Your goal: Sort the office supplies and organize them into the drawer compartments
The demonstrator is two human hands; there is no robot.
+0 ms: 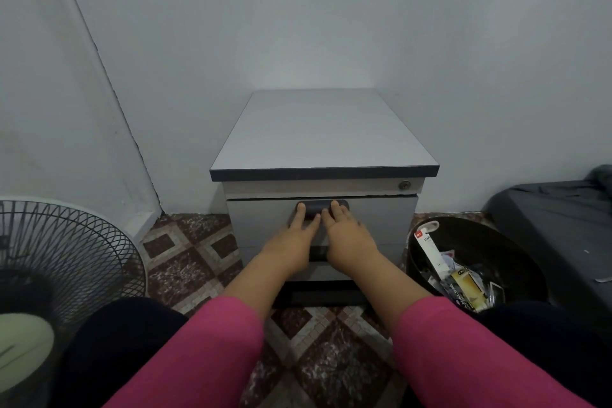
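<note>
A small grey cabinet (323,132) stands against the wall, its drawers facing the camera. The top drawer (371,219) looks shut, so its compartments are hidden. Its dark handle (323,207) runs left to right, partly covered by fingers. Right of the cabinet, a black basin (477,242) holds packaged office supplies (460,278), jumbled and hard to tell apart. The left hand (296,242) and right hand (347,238) lie side by side with fingertips on the handle; whether they grip it cannot be told. Pink sleeves (212,351) cover the forearms.
</note>
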